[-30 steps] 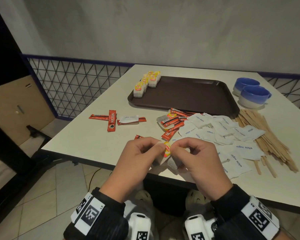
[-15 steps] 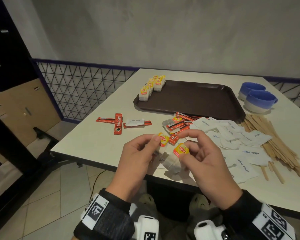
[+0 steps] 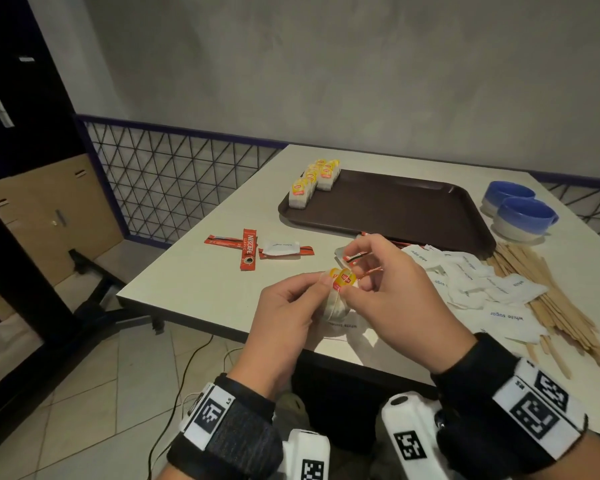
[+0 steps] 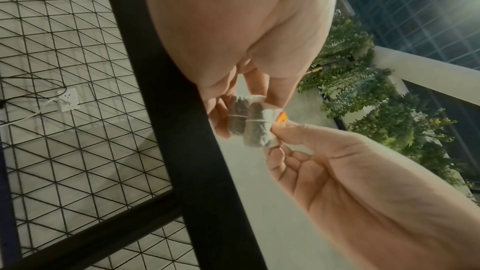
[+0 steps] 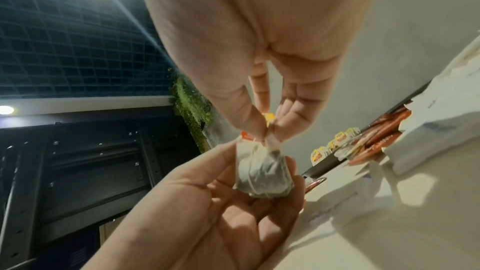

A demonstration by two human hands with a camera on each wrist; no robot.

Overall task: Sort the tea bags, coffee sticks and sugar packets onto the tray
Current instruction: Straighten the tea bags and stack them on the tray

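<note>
Two white tea bags (image 3: 336,303) with yellow tags are pressed side by side above the table's near edge. My left hand (image 3: 324,284) pinches them from the left and my right hand (image 3: 350,289) pinches their tops from the right. The left wrist view shows both tea bags (image 4: 249,124) wound with string between the fingers. In the right wrist view the tea bags (image 5: 262,171) hang over my left palm. Several tea bags (image 3: 312,183) stand in rows on the brown tray's (image 3: 413,216) far left corner. Coffee sticks (image 3: 248,249) lie left of my hands, and a pile of sugar packets (image 3: 489,285) lies to the right.
Wooden stirrers (image 3: 555,306) lie fanned out at the right of the sugar packets. Two blue cups (image 3: 520,213) stand right of the tray. More coffee sticks (image 5: 376,137) lie by the tray's front edge, partly behind my right hand. A mesh railing (image 3: 174,188) runs left of the table.
Half a second ago each hand held one tea bag apart from the other. Now the two bags are pressed together between both hands, a little farther over the table.
</note>
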